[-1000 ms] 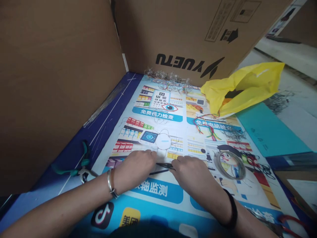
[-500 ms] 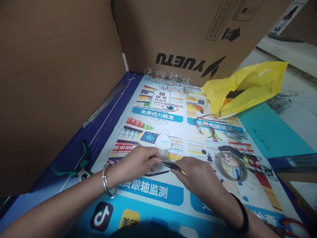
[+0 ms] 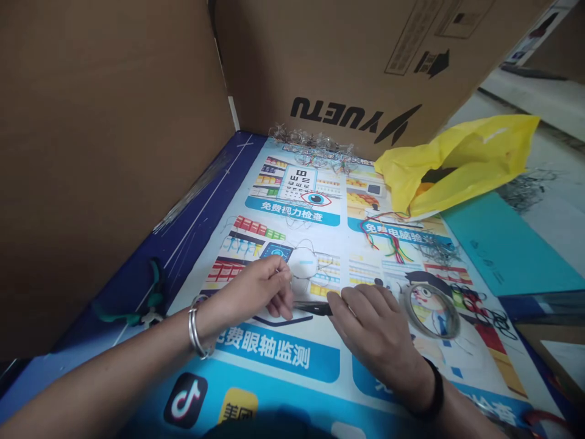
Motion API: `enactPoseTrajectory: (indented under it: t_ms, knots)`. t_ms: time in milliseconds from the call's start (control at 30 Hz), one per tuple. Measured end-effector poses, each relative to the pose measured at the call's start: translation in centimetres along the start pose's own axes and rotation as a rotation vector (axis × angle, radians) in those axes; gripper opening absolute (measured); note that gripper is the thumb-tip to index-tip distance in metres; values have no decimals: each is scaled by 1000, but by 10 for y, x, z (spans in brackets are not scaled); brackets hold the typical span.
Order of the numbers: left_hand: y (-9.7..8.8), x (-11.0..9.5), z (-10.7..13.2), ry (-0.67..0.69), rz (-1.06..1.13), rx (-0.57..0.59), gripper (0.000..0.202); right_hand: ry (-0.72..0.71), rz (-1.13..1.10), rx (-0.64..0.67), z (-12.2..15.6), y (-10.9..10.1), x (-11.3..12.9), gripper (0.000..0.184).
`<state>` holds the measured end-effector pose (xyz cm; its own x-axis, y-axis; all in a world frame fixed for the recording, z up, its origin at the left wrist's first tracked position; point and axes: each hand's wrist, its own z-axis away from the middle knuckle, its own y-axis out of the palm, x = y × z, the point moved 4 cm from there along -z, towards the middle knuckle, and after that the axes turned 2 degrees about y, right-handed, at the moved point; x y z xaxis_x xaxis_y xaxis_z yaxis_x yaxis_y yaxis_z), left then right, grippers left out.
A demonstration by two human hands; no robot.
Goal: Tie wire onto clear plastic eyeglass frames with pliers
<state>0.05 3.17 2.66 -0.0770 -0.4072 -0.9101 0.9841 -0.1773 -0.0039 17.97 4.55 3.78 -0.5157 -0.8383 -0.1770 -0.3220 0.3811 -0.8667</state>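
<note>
My right hand (image 3: 372,323) grips a thin dark tool (image 3: 315,308) that points left, low over the printed poster (image 3: 292,360) on the table. My left hand (image 3: 258,286), a silver bangle on its wrist, has its fingers curled in a pinch at the tool's tip. What it pinches is too small to make out. A thin wire eyeglass frame (image 3: 304,259) lies on the poster just beyond both hands.
Cardboard walls (image 3: 114,122) stand at the left and back. A yellow plastic bag (image 3: 457,164) lies at the right. Coloured wires (image 3: 386,235), a tape roll (image 3: 432,302), dark rings (image 3: 479,305), green-handled pliers (image 3: 146,308) and a pile of wire frames (image 3: 315,143) lie about.
Both hands have lifted slightly and shifted a little away from me. The left hand has turned so its fingers curl toward the tool's tip.
</note>
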Motion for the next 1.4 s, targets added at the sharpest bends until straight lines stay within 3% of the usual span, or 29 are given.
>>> enactPoseTrajectory:
  t_ms: [167,767,1067,1400]
  knots:
    - [3,-3,2,-12,11,12,23,-44,-17,-67,1,-6,2,14]
    - [4,1,3,-59,37,42,26,-55,-23,7,-1,-7,4,13]
    - [5,-11,5,111,-87,28,19,3,-65,86,-2,-1,2,7]
    - [4,-20,12,332,-502,33,16,109,-259,254,-1,7,1,17]
